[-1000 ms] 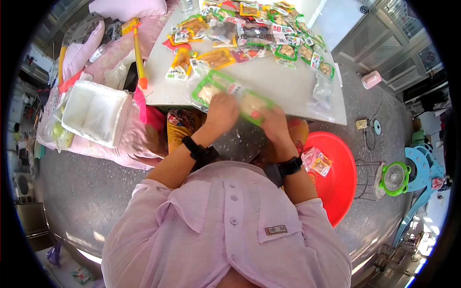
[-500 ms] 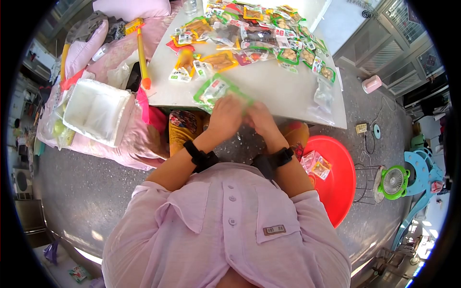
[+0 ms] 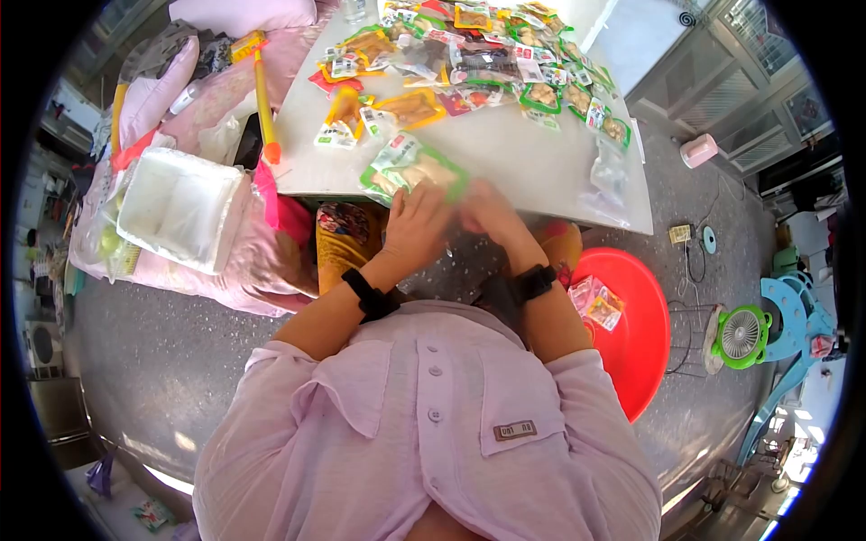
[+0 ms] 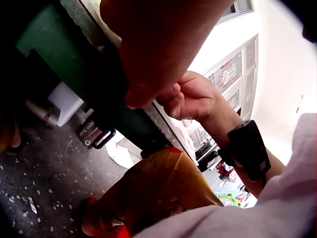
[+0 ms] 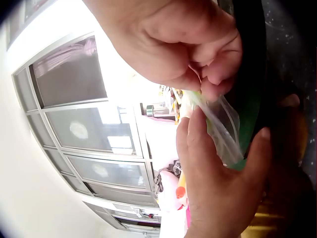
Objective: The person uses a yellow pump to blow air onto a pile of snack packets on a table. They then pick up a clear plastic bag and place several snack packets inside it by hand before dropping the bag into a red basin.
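Note:
At the table's front edge lies a green-edged, clear plastic food packet (image 3: pixel 415 167) with pale pieces inside and a white label part. My left hand (image 3: pixel 419 221) rests on its near side with straight fingers; in the right wrist view this left hand (image 5: pixel 218 173) has its thumb spread from the fingers. At the packet's right end, my right hand (image 3: pixel 492 215) is blurred in the head view. Seen from the right wrist, the right hand (image 5: pixel 193 44) has curled fingers that pinch the packet's edge, and clear plastic (image 5: pixel 225 129) hangs beside the fingertips.
Many sealed food packets (image 3: pixel 492 68) cover the far part of the white table (image 3: pixel 532 176). Clear plastic bags (image 3: pixel 609 176) lie at its right edge. A red basin (image 3: pixel 631 361) holding a few packets stands right on the floor; a white foam box (image 3: pixel 176 212) sits left on a pink-covered bed.
One second ago the hands were farther apart, with green-edged packaging at each. The right hand has since come left beside the left hand, and one packet shows flat at the table edge.

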Demonstrator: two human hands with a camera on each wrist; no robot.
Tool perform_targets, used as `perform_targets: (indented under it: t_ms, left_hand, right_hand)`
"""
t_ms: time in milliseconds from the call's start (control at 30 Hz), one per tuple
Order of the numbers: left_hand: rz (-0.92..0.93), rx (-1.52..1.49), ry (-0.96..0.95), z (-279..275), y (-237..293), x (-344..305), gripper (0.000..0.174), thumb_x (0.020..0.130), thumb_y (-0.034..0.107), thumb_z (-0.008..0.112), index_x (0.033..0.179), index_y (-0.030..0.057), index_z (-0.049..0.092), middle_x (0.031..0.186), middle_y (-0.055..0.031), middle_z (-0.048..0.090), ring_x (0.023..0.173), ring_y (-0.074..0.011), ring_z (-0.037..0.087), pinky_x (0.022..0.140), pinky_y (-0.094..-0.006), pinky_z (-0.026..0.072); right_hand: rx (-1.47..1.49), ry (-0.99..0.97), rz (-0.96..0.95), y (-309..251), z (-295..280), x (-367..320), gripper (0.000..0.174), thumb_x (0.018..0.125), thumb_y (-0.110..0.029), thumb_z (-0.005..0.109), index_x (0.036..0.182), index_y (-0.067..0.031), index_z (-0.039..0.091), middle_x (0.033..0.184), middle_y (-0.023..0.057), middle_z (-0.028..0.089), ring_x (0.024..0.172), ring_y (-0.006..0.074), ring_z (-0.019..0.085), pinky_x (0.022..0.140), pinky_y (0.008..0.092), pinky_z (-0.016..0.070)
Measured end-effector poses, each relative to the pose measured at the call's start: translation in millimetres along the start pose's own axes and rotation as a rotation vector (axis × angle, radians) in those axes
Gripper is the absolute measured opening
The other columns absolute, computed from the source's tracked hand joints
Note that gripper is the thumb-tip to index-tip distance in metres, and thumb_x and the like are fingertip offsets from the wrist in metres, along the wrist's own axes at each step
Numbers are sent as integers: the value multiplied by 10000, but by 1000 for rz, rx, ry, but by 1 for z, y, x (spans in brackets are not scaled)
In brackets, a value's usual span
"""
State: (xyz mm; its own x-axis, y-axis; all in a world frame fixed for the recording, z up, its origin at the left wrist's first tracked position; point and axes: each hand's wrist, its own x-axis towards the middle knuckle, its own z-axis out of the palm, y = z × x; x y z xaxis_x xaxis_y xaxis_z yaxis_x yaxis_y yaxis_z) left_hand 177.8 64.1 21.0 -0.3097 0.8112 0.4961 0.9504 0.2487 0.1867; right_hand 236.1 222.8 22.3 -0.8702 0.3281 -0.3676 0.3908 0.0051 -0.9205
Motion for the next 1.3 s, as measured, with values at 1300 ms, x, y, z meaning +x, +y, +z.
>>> perform_targets:
  t_ms: [1300]
  left_hand:
    - [-516, -1179, -510, -38, -23, 8, 236, 852, 122, 421, 1048, 7, 482, 1026, -79, 526, 943, -149, 492, 842, -271, 372]
  right_hand:
    - [-356, 470, -255, -14, -138, -231, 78, 755, -75, 499, 798, -13, 519, 688, 56, 518, 657, 137, 510, 608, 247, 396]
